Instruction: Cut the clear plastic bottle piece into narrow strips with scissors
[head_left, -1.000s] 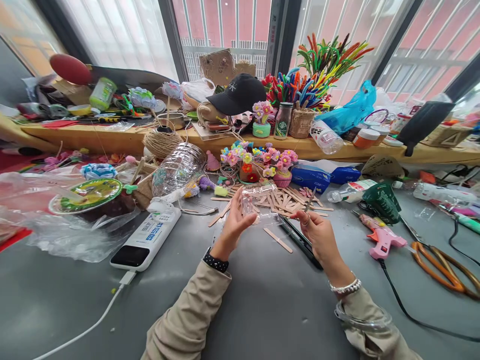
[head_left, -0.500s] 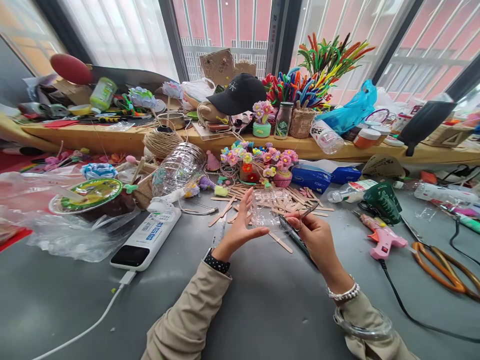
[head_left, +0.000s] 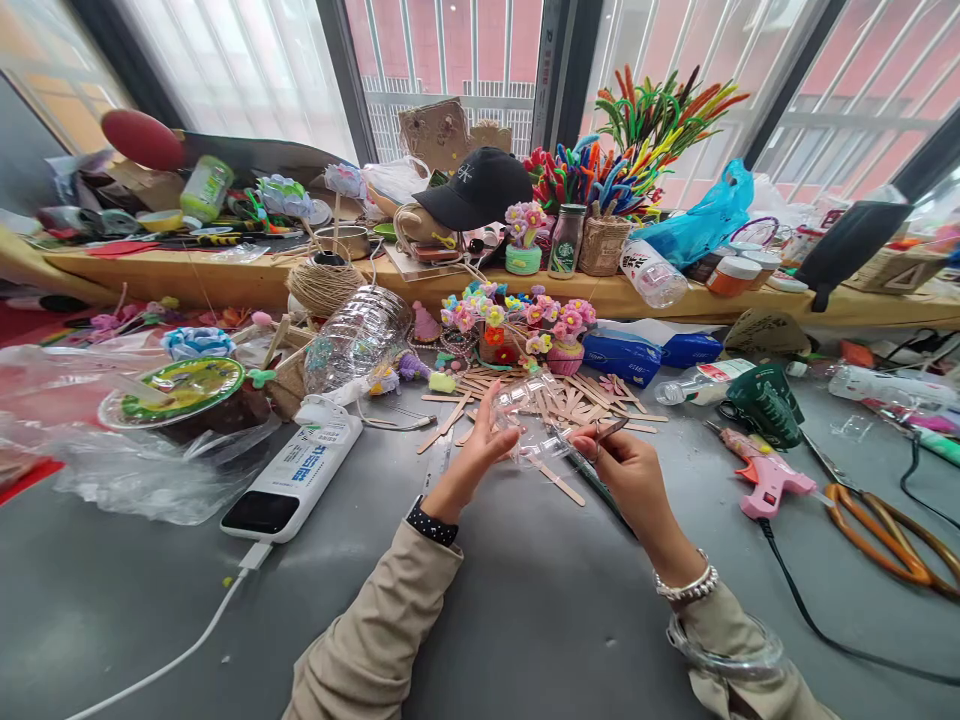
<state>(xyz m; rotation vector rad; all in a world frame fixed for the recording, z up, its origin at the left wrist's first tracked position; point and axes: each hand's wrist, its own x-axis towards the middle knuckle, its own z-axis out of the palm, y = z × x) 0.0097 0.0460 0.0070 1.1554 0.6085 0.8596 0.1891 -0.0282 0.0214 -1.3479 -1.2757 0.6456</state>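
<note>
Left hand: the left hand (head_left: pixel 480 450) pinched the clear plastic piece (head_left: pixel 534 425) between thumb and fingertips, palm facing right.
Right hand: the right hand (head_left: pixel 630 470) was closed around small scissors (head_left: pixel 600 435), blades aimed left toward the plastic.
Change: a second earlier the scissors stood apart from the plastic, tips angled up and away. Half a second ago they had swung in. Now the tips were at the right edge of the piece, and the left hand had turned and lowered it.
Meaning: looked like a cut was starting or just under way at that edge. Can't tell whether the blades had actually bitten in.
Piece location: held just above the grey table (head_left: pixel 525 620), between both hands, in front of the pile of craft sticks (head_left: pixel 577 395).
Piece axis: long axis ran roughly left to right, tilted a little, higher at the far left end, lower near the scissors. The transparency makes its exact outline hard to read.
Nearby: one loose stick (head_left: pixel 559 483) lay just beneath the hands; a pink glue gun (head_left: pixel 765 480) sat well off to the right; a power bank (head_left: pixel 292 478) lay to the left.
</note>
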